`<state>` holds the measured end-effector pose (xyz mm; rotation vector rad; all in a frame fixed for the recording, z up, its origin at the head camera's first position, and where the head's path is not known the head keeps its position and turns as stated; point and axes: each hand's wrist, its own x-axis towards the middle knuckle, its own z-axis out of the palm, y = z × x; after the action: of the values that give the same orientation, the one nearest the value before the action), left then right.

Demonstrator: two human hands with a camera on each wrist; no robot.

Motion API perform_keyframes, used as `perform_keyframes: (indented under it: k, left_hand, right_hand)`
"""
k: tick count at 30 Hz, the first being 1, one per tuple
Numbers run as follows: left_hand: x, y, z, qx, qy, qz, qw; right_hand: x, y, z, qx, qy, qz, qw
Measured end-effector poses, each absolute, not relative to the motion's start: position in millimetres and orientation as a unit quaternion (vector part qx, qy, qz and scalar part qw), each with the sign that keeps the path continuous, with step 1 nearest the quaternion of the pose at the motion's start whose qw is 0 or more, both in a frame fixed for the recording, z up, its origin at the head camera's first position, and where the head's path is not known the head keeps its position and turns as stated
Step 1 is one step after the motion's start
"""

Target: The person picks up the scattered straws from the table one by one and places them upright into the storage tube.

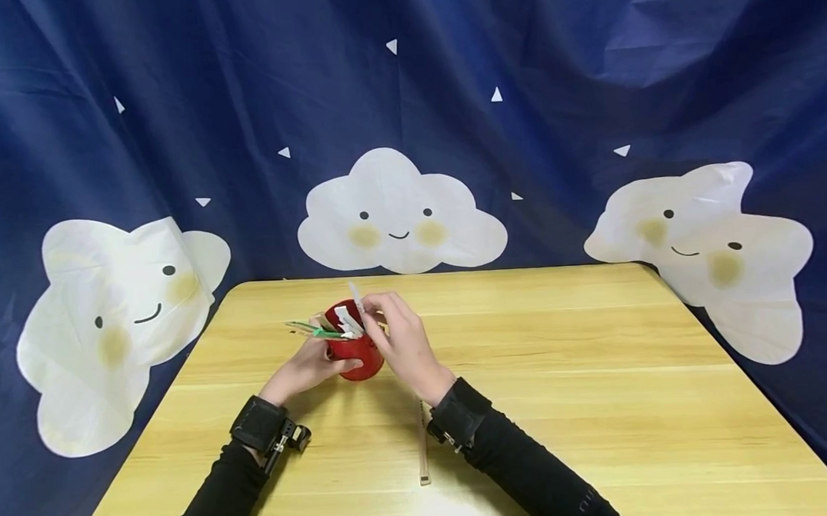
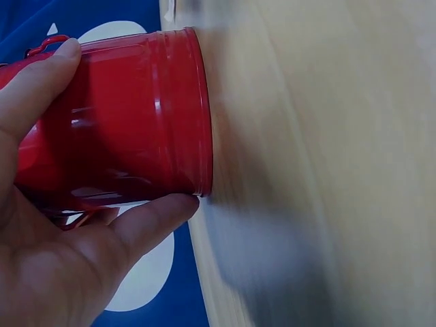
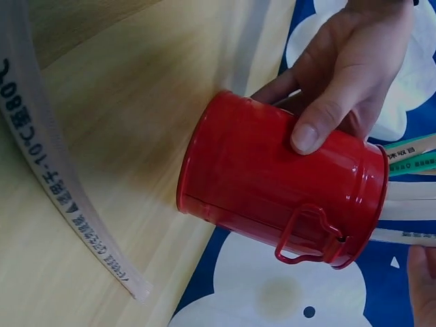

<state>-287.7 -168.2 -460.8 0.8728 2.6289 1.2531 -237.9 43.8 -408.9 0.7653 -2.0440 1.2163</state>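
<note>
Red tin cup (image 1: 354,354) stuffed with wrapped chopsticks (image 1: 340,323), sitting on the wooden worktop (image 1: 599,373).

It's glossy metal with a little wire handle. Left hand (image 1: 307,366) is curled around the cup's side, holding it steady. Right hand (image 1: 403,339) is just over the cup's rim, fingers pinching one white-wrapped stick (image 1: 355,297). Another wrapped stick (image 1: 422,442) lies near the cup.

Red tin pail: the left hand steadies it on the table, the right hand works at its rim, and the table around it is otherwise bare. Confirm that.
Not bare. The head view shows one wrapped stick lying on the table near the right wrist. The rest holds: the left hand steadies the red tin pail and the right hand is at its rim.
</note>
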Motion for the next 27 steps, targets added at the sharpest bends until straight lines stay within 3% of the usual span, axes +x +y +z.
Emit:
perform_keyframes:
  k: [10,27]
  left_hand:
    - [-286.4,-169.1,-460.9,0.294,0.850,0.434,0.061]
    - [-287.2,-169.6,-462.1,0.291,0.855,0.427,0.045]
  right_hand:
    - [-239.0,46.8,-412.2,0.263,-0.812,0.448,0.265]
    - [-240.8,69.5,-417.8,0.225,-0.835,0.424,0.270]
